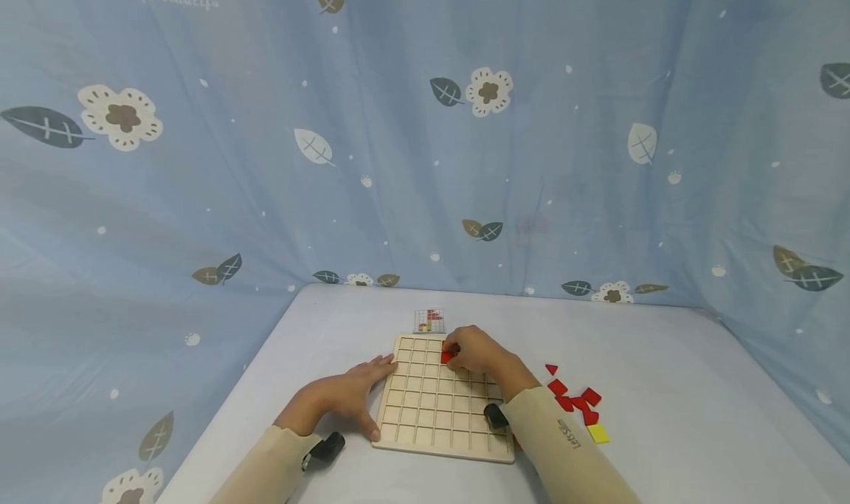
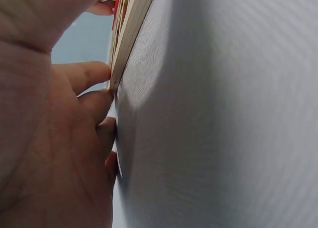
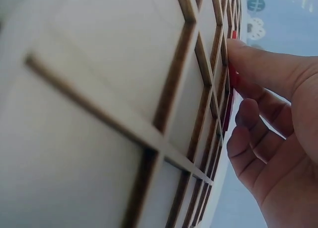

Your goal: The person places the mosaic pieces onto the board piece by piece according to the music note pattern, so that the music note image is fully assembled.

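beige sleeves [image 1: 564,445] occupied the foreground nearest the head camera. from my remote station i registered the right hand [image 1: 479,355] over the far part of the gridded wooden board [image 1: 420,401], thumb and forefinger pinching a red piece [image 1: 446,357], remaining fingers bent. the red piece lay directly beneath those fingertips, partly hidden, at the grid surface. i read the left hand [image 1: 348,397] as spread wide, holding nothing: its thumb touched the board's near left corner, its fingers the left edge. a pattern card [image 1: 429,321] lay just beyond the board. scattered red pieces [image 1: 556,387] and a yellow piece [image 1: 598,434] lay on the table [image 1: 697,386], right of the right sleeve.
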The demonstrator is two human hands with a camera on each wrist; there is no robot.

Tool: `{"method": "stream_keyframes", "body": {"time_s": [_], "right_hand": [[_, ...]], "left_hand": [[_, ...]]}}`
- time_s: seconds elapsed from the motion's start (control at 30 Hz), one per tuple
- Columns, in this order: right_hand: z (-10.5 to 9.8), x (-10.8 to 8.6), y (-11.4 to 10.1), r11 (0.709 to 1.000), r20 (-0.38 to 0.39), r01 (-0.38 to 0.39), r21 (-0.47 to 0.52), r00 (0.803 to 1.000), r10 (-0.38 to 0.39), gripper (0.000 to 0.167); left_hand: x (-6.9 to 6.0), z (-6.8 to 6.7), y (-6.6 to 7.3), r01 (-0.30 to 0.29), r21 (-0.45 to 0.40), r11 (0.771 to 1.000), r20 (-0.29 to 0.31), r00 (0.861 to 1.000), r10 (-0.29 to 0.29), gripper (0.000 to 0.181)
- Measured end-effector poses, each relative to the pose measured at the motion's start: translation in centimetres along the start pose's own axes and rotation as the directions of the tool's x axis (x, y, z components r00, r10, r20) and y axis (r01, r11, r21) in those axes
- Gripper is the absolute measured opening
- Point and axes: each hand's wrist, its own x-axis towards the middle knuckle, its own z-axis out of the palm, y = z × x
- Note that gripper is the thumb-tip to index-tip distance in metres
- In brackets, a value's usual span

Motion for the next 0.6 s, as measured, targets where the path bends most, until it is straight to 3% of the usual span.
{"method": "stream_keyframes", "body": {"time_s": [0.33,0.6], "right_hand": [[0.26,-0.24,-0.15,1.0,0.003,0.014,-0.025,1.0,-0.014,0.012],[0.18,-0.56,0.1,1.0,-0.001,0.021,0.016,1.0,-0.021,0.022]], "left_hand": [[0.1,-0.06,-0.01,-0.02,-0.012,1.0,-0.003,1.0,0.02,0.128],[0.16,-0.12,0.09,-0.014,-0.014,1.0,0.0,1.0,0.014,0.127]]}}
